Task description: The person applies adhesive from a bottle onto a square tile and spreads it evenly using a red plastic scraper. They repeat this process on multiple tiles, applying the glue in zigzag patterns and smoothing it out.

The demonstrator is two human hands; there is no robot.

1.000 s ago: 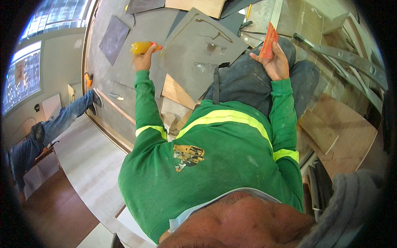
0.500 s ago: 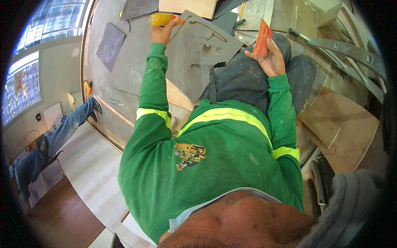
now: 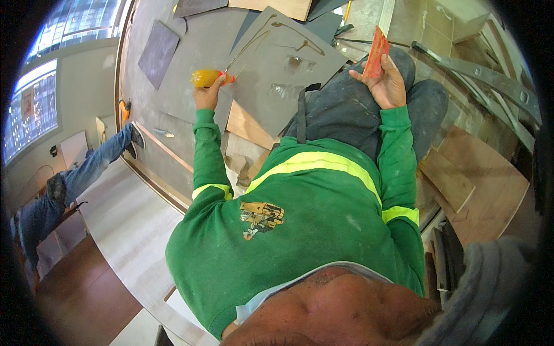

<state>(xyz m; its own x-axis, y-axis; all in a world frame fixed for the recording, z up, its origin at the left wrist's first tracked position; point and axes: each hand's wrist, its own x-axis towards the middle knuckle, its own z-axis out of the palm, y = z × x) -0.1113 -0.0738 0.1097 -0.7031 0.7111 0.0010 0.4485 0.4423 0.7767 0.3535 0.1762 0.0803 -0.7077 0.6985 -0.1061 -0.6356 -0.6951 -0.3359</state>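
Note:
My left hand (image 3: 206,95) is wrapped round a squeeze bottle (image 3: 204,78) of yellow liquid with a red nozzle, tipped sideways at the left edge of a grey board (image 3: 309,72). Thin amber strands (image 3: 306,46) and clear smears lie on that board, one strand running toward the nozzle. My right hand (image 3: 385,86) grips a flat, red, wedge-shaped piece (image 3: 377,51), held upright above my dark-trousered knees (image 3: 340,112).
Cut dark panels (image 3: 158,52) and plywood offcuts (image 3: 248,124) lie around the floor. A long metal level (image 3: 485,78) and boards (image 3: 479,173) are at right. Another person's jeans-clad leg (image 3: 92,173) stretches in from the left, beside a pale sheet (image 3: 121,213) and an orange tool (image 3: 123,111).
My left hand rose rightward over the board with the bottle, then came back down and left. A new thin strand trails on the board. My right hand shifted only slightly.

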